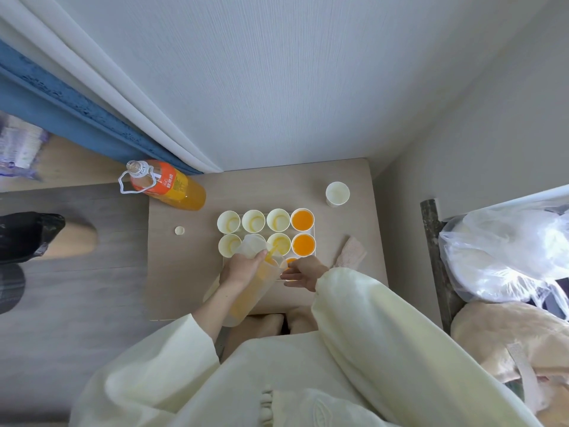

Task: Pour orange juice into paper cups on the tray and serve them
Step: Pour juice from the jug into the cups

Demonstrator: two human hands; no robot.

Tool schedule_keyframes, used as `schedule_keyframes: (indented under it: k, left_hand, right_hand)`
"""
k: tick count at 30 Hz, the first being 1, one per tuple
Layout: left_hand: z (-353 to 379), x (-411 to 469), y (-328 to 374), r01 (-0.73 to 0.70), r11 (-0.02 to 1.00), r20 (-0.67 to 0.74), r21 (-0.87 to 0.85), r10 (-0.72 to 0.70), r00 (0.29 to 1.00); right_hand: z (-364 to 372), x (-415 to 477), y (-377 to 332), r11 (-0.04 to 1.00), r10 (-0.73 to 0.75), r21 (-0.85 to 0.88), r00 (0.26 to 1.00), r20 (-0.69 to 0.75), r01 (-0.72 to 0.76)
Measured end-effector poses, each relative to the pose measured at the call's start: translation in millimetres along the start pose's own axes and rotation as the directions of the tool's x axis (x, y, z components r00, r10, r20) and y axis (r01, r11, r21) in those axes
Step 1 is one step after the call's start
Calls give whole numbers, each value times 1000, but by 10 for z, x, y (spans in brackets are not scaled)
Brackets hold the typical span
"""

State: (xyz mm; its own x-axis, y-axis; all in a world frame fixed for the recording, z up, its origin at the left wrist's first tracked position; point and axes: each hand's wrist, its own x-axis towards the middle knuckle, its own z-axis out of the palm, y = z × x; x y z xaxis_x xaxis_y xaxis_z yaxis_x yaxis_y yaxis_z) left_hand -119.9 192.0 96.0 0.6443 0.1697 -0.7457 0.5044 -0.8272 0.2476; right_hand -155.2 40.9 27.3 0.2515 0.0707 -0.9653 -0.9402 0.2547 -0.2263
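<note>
The pale yellow right sleeve (369, 318) fills the near foreground. Beyond it both hands work over the white tray (315, 231), which sits on the small tabletop (184, 272).

The step in hand is pouring. The left hand (243, 268) grips a translucent pitcher (249, 291), its fingers curled round the upper wall and the thumb toward the spout. The pitcher is tipped forward, and a thin stream of orange juice (272, 252) falls into the middle-row cup (278, 243). The right hand (303, 272) lies low at the tray's near edge with its fingers stretched out toward the pitcher. They sit beside a partly hidden cup (291, 261) that holds juice. Whether they touch that cup or the tray cannot be told.

Two cups on the tray's right side, one in the back row (302, 219) and one in the middle row (303, 244), are full. Three back-row cups (253, 220) and the middle-left cup (229, 245) look empty. By my reading, less than half the tray is done.

The next move likely calls for righting the pitcher before this cup brims. The spout then shifts leftward to a cup the pitcher now hides. The light paper cups stand close together, so a drip or a nudge could upset one.

The open juice bottle (167, 184) stands at the tabletop's far left corner with its cap (179, 230) nearby, and a spare cup (337, 193) stands apart at the far right.
</note>
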Motion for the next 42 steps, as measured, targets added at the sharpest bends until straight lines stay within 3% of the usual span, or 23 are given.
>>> schedule_keyframes:
  k: [42]
  left_hand:
    - [-6, -29, 45, 21, 998, -43, 53, -19, 999]
  right_hand:
    - [2, -79, -40, 1000, 0, -12, 1000, 7, 0]
